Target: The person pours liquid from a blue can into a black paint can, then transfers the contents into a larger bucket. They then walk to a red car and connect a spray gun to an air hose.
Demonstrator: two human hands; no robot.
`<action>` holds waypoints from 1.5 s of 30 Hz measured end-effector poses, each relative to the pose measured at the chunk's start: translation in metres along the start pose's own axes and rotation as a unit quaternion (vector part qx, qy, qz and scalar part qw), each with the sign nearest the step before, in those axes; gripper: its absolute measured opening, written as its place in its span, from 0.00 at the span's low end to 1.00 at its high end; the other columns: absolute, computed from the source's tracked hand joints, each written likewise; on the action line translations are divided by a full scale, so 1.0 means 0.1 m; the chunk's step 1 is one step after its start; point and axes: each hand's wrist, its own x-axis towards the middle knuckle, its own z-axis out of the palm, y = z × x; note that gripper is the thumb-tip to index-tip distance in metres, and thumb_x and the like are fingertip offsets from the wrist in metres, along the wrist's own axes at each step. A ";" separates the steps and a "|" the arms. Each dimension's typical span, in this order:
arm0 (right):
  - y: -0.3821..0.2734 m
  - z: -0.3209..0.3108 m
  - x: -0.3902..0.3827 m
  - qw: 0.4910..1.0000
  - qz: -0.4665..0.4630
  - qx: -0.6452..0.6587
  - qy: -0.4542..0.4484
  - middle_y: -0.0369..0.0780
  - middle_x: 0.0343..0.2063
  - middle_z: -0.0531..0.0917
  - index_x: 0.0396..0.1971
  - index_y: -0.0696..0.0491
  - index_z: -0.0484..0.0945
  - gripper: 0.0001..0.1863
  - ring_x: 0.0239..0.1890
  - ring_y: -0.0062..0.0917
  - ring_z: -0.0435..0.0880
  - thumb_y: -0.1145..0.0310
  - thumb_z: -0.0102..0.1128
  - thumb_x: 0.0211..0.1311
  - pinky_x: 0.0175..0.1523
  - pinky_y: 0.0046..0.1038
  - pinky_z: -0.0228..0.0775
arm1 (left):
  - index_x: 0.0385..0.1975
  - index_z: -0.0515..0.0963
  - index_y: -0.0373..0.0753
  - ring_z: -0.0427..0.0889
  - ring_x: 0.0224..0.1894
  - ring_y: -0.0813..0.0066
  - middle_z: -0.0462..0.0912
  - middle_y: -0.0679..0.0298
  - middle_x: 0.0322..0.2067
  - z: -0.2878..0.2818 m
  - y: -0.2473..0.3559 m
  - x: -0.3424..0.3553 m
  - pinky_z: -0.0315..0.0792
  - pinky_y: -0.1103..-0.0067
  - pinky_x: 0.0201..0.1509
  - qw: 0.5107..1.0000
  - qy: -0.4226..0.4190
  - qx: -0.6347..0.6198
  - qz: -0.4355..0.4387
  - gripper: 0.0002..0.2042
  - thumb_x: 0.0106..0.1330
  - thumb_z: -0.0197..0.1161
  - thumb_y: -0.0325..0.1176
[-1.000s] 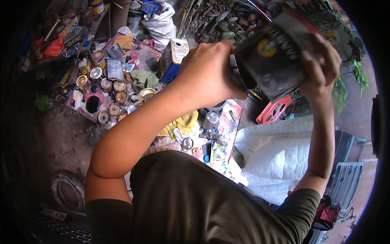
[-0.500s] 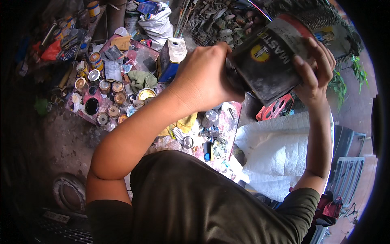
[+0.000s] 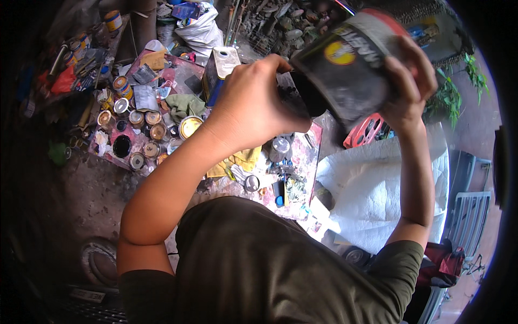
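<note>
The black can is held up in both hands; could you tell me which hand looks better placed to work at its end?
Probably the left hand: its fingers already close over the near end of the black can, while the right hand wraps the can's side, steadying it.

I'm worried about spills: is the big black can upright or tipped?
Tipped. The can lies slanted between the right hand and left hand, its end facing the left palm. Lid: cannot tell.

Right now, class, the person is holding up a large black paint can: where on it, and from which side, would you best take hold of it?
Take the black paint can around its round side wall, from the far right side, where the right hand already wraps it. It is tilted and looks bulky, so a wide grip on the wall should suit. The left hand is at its lower end.
</note>
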 end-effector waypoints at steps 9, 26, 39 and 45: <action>-1.03 0.29 -0.80 0.899 0.340 0.275 -0.019 0.50 0.69 0.64 0.72 0.56 0.63 0.60 0.74 0.45 0.66 0.70 0.92 0.34 0.80 0.45 0.62 | 0.60 0.75 0.30 0.89 0.47 0.70 0.89 0.54 0.43 0.25 -0.13 -0.48 0.83 0.73 0.53 0.995 -0.053 0.026 -0.084 0.39 0.43 0.85 0.29; -3.60 0.59 -2.25 0.585 0.678 0.438 0.074 0.50 0.69 0.68 0.73 0.56 0.58 0.63 0.74 0.41 0.69 0.64 0.90 0.35 0.78 0.42 0.60 | 0.66 0.69 0.32 0.83 0.56 0.70 0.80 0.57 0.57 0.97 -1.11 -1.77 0.78 0.73 0.60 0.962 -0.085 -0.035 -0.256 0.46 0.44 0.86 0.28; -5.27 0.65 -3.13 0.437 0.841 0.283 -0.143 0.50 0.66 0.74 0.73 0.55 0.62 0.64 0.70 0.49 0.70 0.59 0.92 0.31 0.75 0.46 0.62 | 0.67 0.66 0.35 0.84 0.53 0.68 0.82 0.55 0.53 1.28 -2.39 -2.36 0.78 0.71 0.57 0.949 -0.087 -0.031 -0.300 0.44 0.50 0.85 0.27; -5.31 0.75 -3.24 0.454 0.852 0.242 -0.102 0.48 0.60 0.80 0.67 0.55 0.68 0.58 0.64 0.46 0.78 0.64 0.92 0.30 0.71 0.44 0.69 | 0.65 0.67 0.35 0.83 0.54 0.69 0.81 0.56 0.54 1.34 -2.56 -2.33 0.78 0.71 0.56 0.947 -0.099 -0.020 -0.305 0.42 0.50 0.85 0.28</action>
